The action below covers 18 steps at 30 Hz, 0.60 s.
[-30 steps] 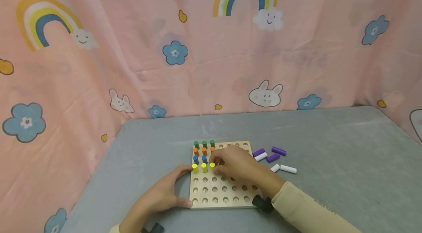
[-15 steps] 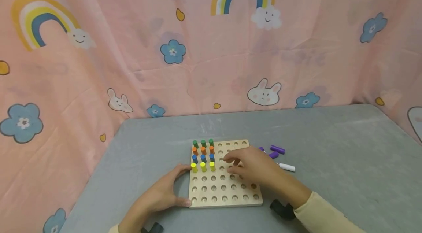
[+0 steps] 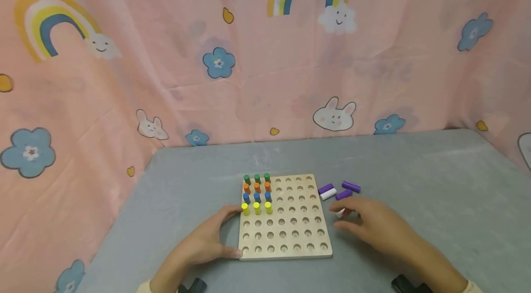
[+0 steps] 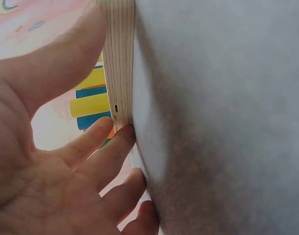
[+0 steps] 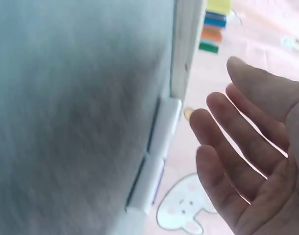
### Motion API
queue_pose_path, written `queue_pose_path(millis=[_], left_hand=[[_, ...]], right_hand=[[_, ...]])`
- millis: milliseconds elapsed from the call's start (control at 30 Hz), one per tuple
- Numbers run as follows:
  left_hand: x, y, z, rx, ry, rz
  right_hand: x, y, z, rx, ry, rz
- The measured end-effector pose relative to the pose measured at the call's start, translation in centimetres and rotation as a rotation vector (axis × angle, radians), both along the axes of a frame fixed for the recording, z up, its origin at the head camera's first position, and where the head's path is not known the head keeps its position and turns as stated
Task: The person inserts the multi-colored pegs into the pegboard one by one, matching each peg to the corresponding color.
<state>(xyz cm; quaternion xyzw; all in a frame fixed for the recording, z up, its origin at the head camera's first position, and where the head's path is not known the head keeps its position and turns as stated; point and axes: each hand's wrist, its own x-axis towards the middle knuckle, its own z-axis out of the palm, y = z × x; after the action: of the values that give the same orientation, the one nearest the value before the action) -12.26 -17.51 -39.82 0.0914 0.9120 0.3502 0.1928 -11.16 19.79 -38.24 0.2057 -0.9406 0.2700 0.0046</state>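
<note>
A square wooden pegboard (image 3: pixel 288 228) lies on the table, with short rows of green pegs (image 3: pixel 257 178), orange pegs (image 3: pixel 257 187), blue pegs (image 3: pixel 257 197) and yellow pegs (image 3: pixel 257 209) standing upright at its far left. My left hand (image 3: pixel 203 240) is spread along the board's left side, thumb at the near corner and fingertips against the edge. To the right of the board, my right hand (image 3: pixel 379 226) hovers with relaxed fingers and thumb apart, holding nothing. Below it lie white pegs (image 5: pixel 164 127), partly hidden by the fingers in the head view.
Loose purple pegs (image 3: pixel 351 186) and another white peg (image 3: pixel 328 194) lie on the grey table (image 3: pixel 415 173) beside the board's right edge. A pink patterned curtain (image 3: pixel 257 99) hangs behind the table.
The third blue peg now stands in its row. My right hand has let go of it and moved right, off the board to the loose pegs. The left hand stays at the board's edge.
</note>
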Motion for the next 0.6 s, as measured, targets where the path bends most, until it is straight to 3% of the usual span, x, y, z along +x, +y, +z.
queue_pose_path(millis=[200, 467, 600], left_hand=[[-0.2, 0.0, -0.2, -0.004, 0.009, -0.014], [-0.1, 0.0, -0.3, 0.015, 0.004, -0.020], [-0.2, 0.0, -0.2, 0.021, -0.002, -0.016]], right_hand=[[-0.6, 1.7, 0.3, 0.059, 0.018, -0.079], [-1.9, 3.3, -0.2, 0.175, 0.021, -0.069], [-2.2, 3.5, -0.5, 0.229, -0.018, -0.095]])
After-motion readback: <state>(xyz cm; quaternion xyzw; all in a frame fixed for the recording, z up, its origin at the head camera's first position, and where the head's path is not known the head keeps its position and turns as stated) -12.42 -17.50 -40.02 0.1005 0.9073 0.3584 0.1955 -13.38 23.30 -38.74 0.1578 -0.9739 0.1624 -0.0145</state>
